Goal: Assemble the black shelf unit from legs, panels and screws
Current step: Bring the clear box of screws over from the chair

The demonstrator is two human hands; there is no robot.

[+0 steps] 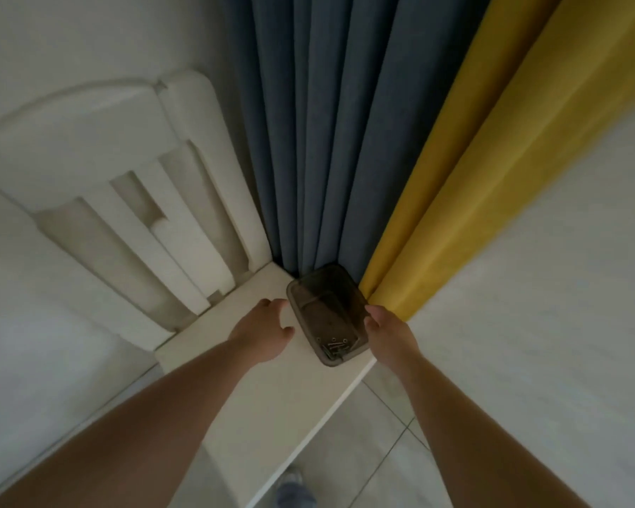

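Two hands reach toward a smoky translucent tray (327, 313) that sits on the white seat (257, 390) of a chair. Just right of the left hand (263, 333), whose loosely spread fingers grasp nothing, lies the tray's left edge. On the tray's right rim rests the right hand (387, 333), fingers curled against it. Several dark screws (336, 347) lie in the tray's near corner, between both hands. Beyond the hands hang blue curtains (319, 141) and yellow curtains (466, 170).
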